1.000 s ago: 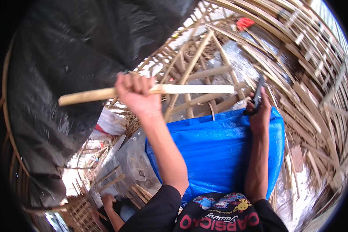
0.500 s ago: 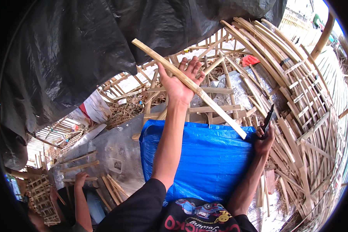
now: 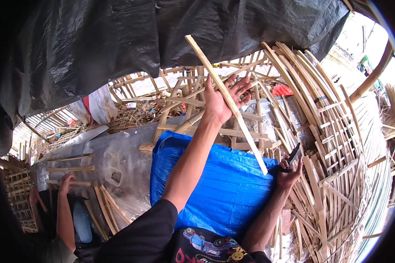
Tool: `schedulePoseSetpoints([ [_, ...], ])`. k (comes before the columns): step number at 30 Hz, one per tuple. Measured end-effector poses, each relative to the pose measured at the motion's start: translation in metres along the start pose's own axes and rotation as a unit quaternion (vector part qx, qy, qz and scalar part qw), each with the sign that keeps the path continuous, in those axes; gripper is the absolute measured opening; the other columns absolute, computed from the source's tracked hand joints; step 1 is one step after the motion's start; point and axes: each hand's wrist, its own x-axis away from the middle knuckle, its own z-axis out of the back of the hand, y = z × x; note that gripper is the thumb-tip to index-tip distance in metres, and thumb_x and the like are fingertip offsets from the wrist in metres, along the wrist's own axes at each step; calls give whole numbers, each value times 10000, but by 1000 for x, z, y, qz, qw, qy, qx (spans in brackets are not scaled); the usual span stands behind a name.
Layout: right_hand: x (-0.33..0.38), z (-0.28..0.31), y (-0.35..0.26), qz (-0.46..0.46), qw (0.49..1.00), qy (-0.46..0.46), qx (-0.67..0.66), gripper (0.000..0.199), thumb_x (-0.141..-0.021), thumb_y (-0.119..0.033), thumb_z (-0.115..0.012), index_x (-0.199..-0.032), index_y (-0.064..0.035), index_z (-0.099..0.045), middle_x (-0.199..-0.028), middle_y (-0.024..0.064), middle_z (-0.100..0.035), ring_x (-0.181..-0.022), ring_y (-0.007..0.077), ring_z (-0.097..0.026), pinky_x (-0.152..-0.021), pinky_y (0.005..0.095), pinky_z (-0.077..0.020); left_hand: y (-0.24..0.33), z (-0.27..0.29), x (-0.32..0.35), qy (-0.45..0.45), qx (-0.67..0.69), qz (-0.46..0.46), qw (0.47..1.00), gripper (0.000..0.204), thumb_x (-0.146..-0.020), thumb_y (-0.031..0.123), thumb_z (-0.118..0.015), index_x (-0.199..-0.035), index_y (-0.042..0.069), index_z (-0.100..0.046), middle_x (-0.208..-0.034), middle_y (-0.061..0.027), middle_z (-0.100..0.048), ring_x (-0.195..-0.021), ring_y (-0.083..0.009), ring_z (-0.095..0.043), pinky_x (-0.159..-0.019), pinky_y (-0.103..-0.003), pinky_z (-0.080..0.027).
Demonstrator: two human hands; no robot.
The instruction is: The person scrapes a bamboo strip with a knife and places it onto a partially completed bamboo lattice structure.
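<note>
A long split bamboo strip (image 3: 227, 97) slants across the open palm of my left hand (image 3: 220, 104). It passes between the thumb and the spread, slightly bent fingers, which are not closed round it. Its far end rises toward the black sheet, and its near end hangs over the blue tarp (image 3: 206, 184) in front of my body. To the right, my right hand (image 3: 289, 175) is closed round a dark knife (image 3: 294, 154), point up. The strip's near end lies just left of this hand, beside something dark whose kind I cannot make out.
Black plastic sheeting (image 3: 96, 48) hangs across the top. Bamboo lattice panels (image 3: 333, 175) and long strips (image 3: 294, 79) are piled on the right. A bamboo frame (image 3: 245, 131) stands beyond the tarp. At lower left, a co-worker's hand (image 3: 66, 182) rests by bamboo pieces on a grey surface (image 3: 127, 149).
The view has shifted, and the strip stands at a steeper slant. My left hand appears farther right, still spread under the strip. My right hand keeps the knife, now lower in view.
</note>
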Motion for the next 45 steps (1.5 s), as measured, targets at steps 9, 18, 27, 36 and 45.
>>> schedulePoseSetpoints([
  [9, -5, 9, -2, -4, 1000, -28, -5, 556, -943, -501, -554, -1160, 11, -545, -956, 141, -564, -668, 161, -476, -601, 264, -421, -1, 9, -7, 68, -32, 4, 997, 383, -985, 458, -452, -1047, 105, -585, -1203, -155, -653, -1167, -313, -594, -922, -473, -473],
  [18, -3, 0, 1, -13, 1000, 20, -8, 569, -932, -502, -570, -1125, 33, -556, -927, 151, -575, -684, 174, -477, -607, 263, -420, 0, 15, -8, 28, -60, 8, 998, 363, -994, 341, -405, -1176, 82, -582, -1245, -140, -632, -1193, -311, -562, -925, -489, -473],
  [27, -3, 0, 2, -16, 1000, 21, -5, 516, -971, -488, -522, -1107, 8, -573, -915, 143, -582, -680, 169, -490, -606, 267, -435, -4, 12, -7, 3, -77, 9, 997, 417, -981, 367, -398, -1177, 59, -601, -1188, -151, -655, -1019, -288, -615, -774, -418, -485],
  [36, -3, -2, 2, -13, 1000, 16, -4, 505, -975, -464, -522, -1112, 21, -535, -940, 151, -563, -688, 173, -481, -619, 269, -424, -13, -1, -5, -45, -164, 28, 985, 473, -986, 372, -369, -1195, 7, -584, -802, -35, -525, -644, -133, -486, -467, -228, -348],
  [45, -1, -10, 8, 62, 992, 24, 105, 428, -1007, -472, -471, -1066, -52, -530, -880, 81, -564, -562, 126, -443, -495, 257, -361, -44, 11, -9, -34, -287, 122, 949, 227, -1019, 214, -489, -1106, 8, -525, -960, -114, -636, -823, -178, -631, -606, -281, -523],
])
